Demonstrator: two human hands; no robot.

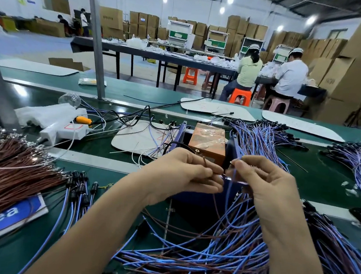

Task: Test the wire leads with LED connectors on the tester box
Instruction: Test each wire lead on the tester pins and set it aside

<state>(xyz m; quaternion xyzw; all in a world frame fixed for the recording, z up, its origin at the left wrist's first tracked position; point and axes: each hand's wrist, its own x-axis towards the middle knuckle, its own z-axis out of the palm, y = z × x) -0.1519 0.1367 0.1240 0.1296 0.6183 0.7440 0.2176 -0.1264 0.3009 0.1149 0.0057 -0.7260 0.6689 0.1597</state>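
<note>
Left hand (185, 173) pinches the brown lead (204, 161); right hand (265, 183) pinches the blue lead (232, 176), both just before the tester (207, 141). Risk: the tangled pile (219, 260) may snag them, pulling the leads free.

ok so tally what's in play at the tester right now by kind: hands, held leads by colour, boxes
bare hands: 2, left hand and right hand
thin brown wire lead, pinched by the left: 1
thin blue wire lead, pinched by the right: 1
orange tape-wrapped tester box: 1
total: 5
</note>
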